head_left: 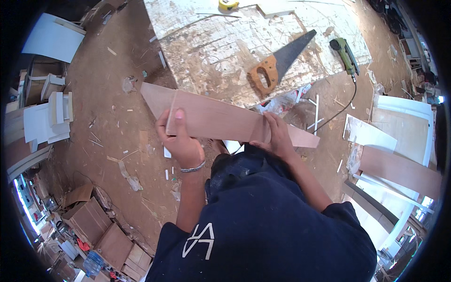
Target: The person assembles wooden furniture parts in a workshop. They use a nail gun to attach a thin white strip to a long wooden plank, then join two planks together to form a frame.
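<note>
A long reddish-brown wooden board [216,117] spans both my hands, held in front of my body at the near edge of the workbench. Its ends taper, and a pale edge crosses it near the left end; whether this is one board or two laid together I cannot tell. My left hand [181,141] grips its lower left part, thumb on the face and fingers behind. Toward the right end, my right hand [280,136] is closed around the board. Just beyond it, a handsaw [282,63] with a wooden handle lies on the worn white workbench [211,51].
A green corded power tool [345,54] lies at the bench's right side, its cable hanging off. A yellow tape measure [229,4] sits at the far edge. Panels [399,169] are stacked at right, white wooden pieces [49,120] at left. Scraps litter the dirt floor [112,145].
</note>
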Available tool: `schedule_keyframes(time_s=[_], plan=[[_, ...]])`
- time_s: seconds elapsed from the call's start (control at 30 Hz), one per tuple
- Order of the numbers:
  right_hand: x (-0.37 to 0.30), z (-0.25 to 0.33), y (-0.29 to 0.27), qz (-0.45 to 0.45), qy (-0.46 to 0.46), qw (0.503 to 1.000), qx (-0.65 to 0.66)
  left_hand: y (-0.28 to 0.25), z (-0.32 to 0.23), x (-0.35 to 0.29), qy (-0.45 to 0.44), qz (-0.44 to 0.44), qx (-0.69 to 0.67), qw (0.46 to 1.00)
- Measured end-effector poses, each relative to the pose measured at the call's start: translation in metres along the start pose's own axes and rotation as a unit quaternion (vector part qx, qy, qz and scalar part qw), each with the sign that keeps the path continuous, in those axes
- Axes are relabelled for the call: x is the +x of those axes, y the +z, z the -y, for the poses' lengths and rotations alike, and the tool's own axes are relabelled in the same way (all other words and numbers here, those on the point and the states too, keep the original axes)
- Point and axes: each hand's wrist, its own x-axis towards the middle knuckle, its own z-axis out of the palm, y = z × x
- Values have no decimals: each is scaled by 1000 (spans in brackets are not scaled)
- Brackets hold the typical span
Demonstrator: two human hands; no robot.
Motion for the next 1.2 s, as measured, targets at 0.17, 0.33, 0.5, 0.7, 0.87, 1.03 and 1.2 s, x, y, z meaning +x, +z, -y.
schedule_keyframes(time_s=[0.17, 0.33, 0.5, 0.7, 0.87, 1.03, 1.2], plan=[[61, 81, -12, 2, -99, 995, -8, -9, 4, 5, -5, 38, -36, 999], [87, 127, 9, 30, -101, 994, 35, -13, -2, 10, -22, 82, -12, 996], [89, 129, 13, 72, -72, 993, 51, -21, -7, 11, -15, 104, 37, 994], [91, 128, 11, 38, -110, 991, 63, -27, 0, 7, 3, 85, 96, 992], [105, 139, 18, -12, -114, 982, 150, -28, -11, 3, -2, 72, 190, 979], [113, 141, 16, 20, -125, 982, 137, -35, -9, 3, 3, 109, 244, 963], [112, 142, 17, 23, -113, 984, 134, -28, -27, 2, 13, 144, 347, 927]])
